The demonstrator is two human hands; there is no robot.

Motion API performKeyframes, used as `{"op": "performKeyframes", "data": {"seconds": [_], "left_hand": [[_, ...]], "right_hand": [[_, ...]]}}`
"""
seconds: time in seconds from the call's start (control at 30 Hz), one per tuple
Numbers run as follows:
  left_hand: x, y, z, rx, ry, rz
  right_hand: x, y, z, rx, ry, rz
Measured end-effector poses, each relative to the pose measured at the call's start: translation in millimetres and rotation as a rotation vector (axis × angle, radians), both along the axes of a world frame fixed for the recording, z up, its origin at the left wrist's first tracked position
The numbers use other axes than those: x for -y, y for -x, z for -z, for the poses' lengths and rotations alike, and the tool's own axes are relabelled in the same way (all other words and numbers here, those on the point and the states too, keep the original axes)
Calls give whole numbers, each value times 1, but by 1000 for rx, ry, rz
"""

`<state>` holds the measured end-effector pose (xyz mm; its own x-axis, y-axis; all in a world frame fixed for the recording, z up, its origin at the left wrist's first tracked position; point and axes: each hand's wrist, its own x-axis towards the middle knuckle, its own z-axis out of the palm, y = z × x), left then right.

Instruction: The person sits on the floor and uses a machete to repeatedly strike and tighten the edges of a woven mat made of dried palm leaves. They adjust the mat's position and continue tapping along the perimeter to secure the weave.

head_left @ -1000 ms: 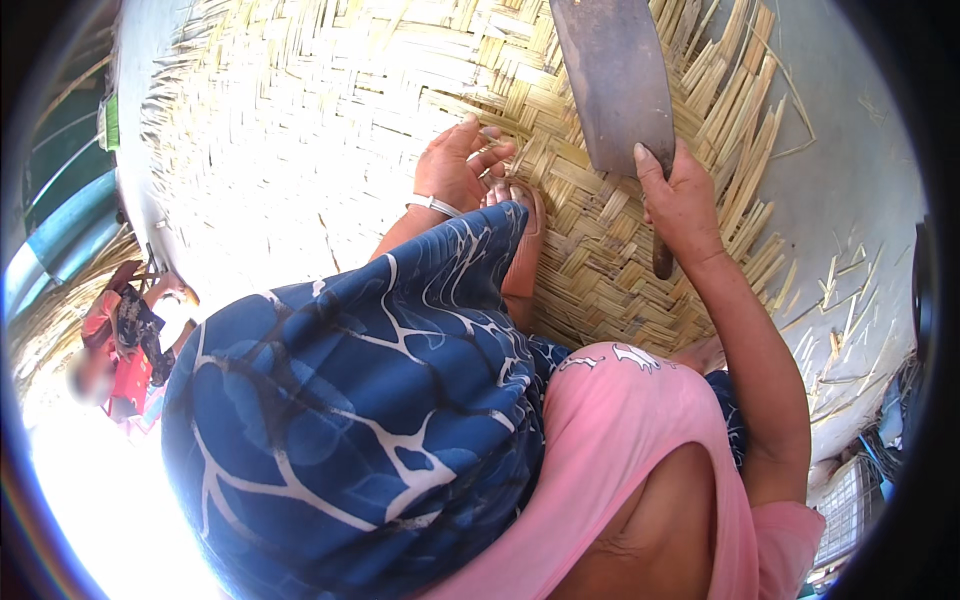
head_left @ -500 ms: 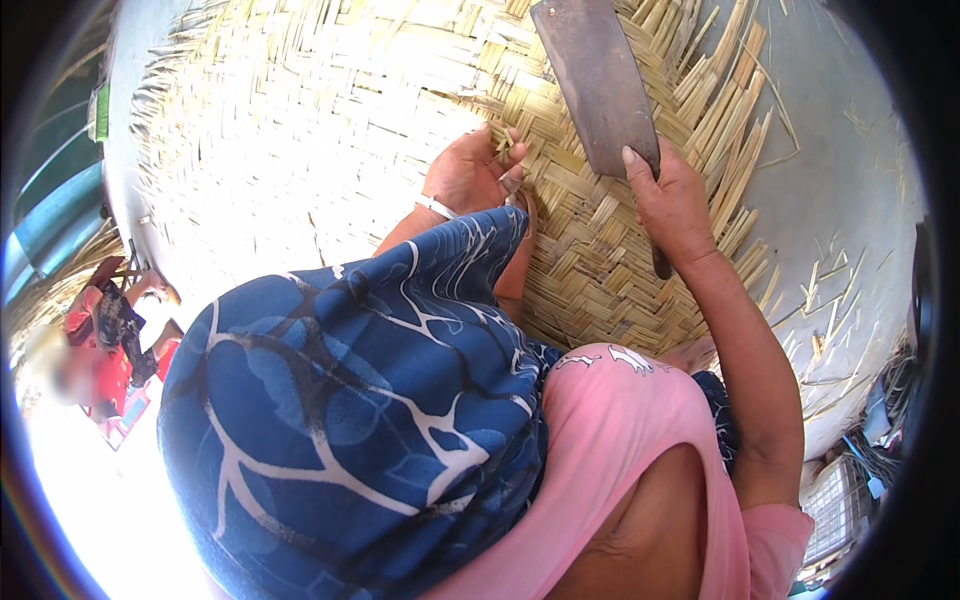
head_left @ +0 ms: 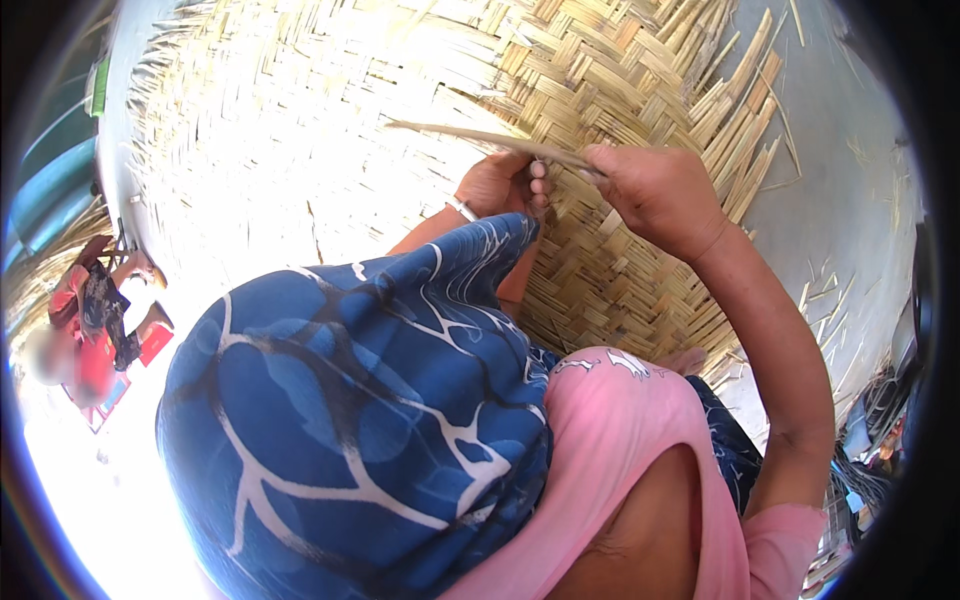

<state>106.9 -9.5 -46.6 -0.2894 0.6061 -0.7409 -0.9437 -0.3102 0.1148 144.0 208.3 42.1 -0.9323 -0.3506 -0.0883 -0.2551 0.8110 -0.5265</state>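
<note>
The right hand (head_left: pixel 655 190) is closed around a blade (head_left: pixel 480 137), held flat above the mat (head_left: pixel 620 290). The left hand (head_left: pixel 505 185) rests on the mat with fingers curled.

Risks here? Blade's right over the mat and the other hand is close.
1. The right hand grips a cleaver seen edge-on, with the left hand just beneath the blade; a slip could cut its fingers.
2. The blade hangs above the woven bamboo mat; a misplaced stroke might sever woven strips.
3. Loose strip ends fan out at the mat's edge and could snag or splinter.
</note>
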Motion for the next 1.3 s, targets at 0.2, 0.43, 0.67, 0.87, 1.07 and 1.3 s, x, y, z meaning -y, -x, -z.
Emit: {"op": "performKeyframes", "data": {"seconds": [0.2, 0.43, 0.67, 0.87, 1.07, 1.3], "left_hand": [[-4, 0, -1, -7, 81, 52], [3, -2, 6, 51, 2, 7], [37, 10, -41, -239, 69, 144], [97, 50, -37, -1201, 643, 1353], [70, 93, -57, -1990, 1002, 1285], [18, 93, -24, -2336, 747, 1412]], "right_hand": [[0, 27, 2, -82, -201, -286], [-8, 46, 4, -8, -315, -316], [-18, 36, -4, 83, -370, -239], [-28, 9, -12, 178, -276, -130], [-41, -47, -12, 431, -4, 290], [-52, -85, 1, 324, 32, 539]]}}
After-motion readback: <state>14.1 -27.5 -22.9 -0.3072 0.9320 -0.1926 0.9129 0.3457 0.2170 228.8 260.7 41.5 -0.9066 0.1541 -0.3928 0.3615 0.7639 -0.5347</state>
